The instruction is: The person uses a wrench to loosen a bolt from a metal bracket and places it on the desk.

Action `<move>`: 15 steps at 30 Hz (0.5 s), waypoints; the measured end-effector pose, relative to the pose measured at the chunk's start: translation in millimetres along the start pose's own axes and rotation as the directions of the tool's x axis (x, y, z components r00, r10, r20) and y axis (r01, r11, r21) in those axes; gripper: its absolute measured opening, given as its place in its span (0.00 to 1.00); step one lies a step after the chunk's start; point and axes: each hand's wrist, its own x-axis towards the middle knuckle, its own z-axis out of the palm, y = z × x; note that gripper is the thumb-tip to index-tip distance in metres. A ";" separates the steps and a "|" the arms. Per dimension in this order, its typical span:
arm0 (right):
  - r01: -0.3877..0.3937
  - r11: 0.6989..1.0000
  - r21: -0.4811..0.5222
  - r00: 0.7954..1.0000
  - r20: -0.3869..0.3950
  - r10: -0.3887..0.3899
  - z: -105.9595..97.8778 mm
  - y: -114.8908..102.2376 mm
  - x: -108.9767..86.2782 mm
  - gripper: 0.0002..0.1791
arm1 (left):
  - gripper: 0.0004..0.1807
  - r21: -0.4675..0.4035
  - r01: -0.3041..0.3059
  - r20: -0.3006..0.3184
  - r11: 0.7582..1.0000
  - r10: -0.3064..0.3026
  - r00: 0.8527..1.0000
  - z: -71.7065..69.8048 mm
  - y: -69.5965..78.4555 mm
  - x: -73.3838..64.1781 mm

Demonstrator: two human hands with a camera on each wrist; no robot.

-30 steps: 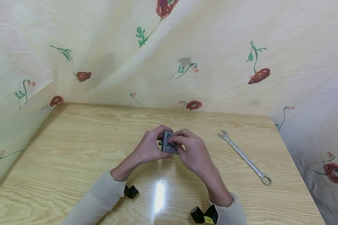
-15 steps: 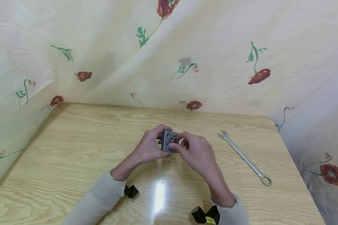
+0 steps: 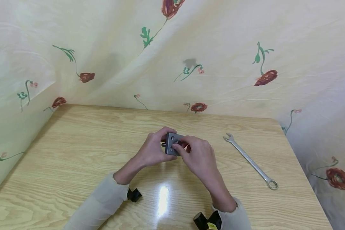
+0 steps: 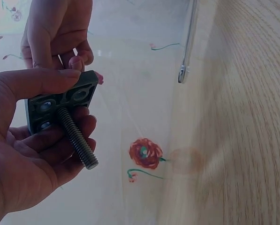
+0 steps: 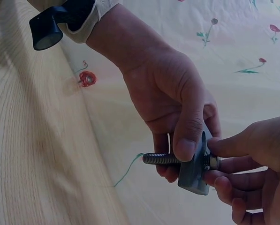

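Observation:
A square grey metal plate [image 3: 169,147] with round holes near its corners is held up above the table. My left hand [image 3: 152,150] grips it by opposite edges, thumb on one side and fingers on the other. Through the plate's middle runs a threaded bolt [image 4: 79,138], its long shank sticking out on the left hand's side. On the opposite face, the thumb and fingers of my right hand [image 3: 199,155] pinch a small hexagonal metal piece [image 5: 215,162] at the bolt's end. Whether it is the bolt's head or a nut, I cannot tell.
A combination wrench [image 3: 248,159] lies slantwise on the wooden table [image 3: 89,137], to the right of my hands. Flower-patterned cloth [image 3: 118,64] hangs behind the table and along both sides. A black camera [image 3: 135,195] is strapped to each wrist.
My right hand's fingers have shifted around the hexagonal piece, spreading off it half a second ago and closing round it now. The left hand and plate stay nearly still.

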 end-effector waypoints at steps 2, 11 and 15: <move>0.026 1.000 0.003 1.000 0.000 -0.026 -0.7 0.5 -0.4 0.13 | 0.36 -0.001 0.000 0.001 1.000 0.000 1.000 0.0 0.0 0.2; 0.101 0.995 0.012 0.995 -0.014 -0.101 -3.5 1.9 -3.9 0.13 | 0.36 -0.014 -0.006 0.003 1.000 0.006 1.000 0.4 -1.8 0.5; 0.130 0.991 0.014 0.991 -0.020 -0.130 -4.3 1.8 -4.1 0.12 | 0.36 -0.019 -0.014 0.002 1.000 0.014 1.000 0.4 -1.6 0.2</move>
